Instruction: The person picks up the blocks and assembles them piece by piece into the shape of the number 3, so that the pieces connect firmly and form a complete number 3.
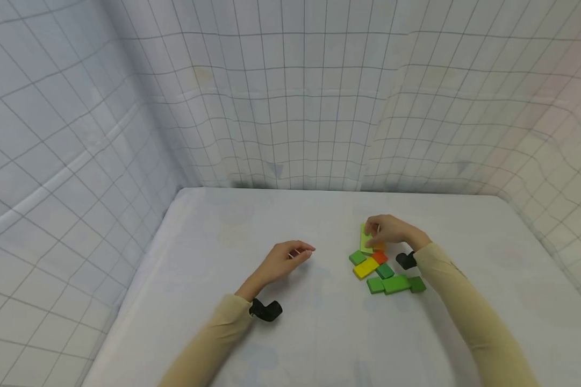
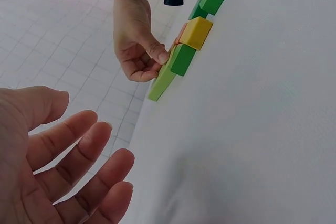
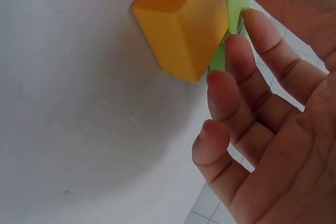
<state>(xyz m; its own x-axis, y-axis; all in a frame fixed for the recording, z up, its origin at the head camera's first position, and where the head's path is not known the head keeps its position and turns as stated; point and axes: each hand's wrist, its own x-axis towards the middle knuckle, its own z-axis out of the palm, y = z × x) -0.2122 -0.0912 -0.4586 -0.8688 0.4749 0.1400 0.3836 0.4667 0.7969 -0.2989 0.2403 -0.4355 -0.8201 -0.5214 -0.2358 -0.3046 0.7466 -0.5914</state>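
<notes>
My right hand (image 1: 389, 229) is at the far end of a cluster of coloured wooden blocks. Its thumb and fingers pinch a long light green block (image 1: 365, 243) lying flat on the table. An orange block (image 3: 181, 22) sits right beside that block, partly under the hand in the head view. A red-orange block (image 1: 379, 257), a green block (image 1: 357, 258) and a yellow block (image 1: 365, 268) adjoin nearer to me. Left of the cluster, my left hand (image 1: 282, 260) hovers over the table with relaxed, slightly bent fingers, holding nothing.
A dark green block (image 1: 385, 271) lies by the yellow one. Nearest me is a row: a small green block (image 1: 375, 285), a longer green block (image 1: 396, 284) and a darker green block (image 1: 417, 284). Grid-patterned curtains (image 1: 295, 107) stand behind and beside the white table (image 1: 319, 333).
</notes>
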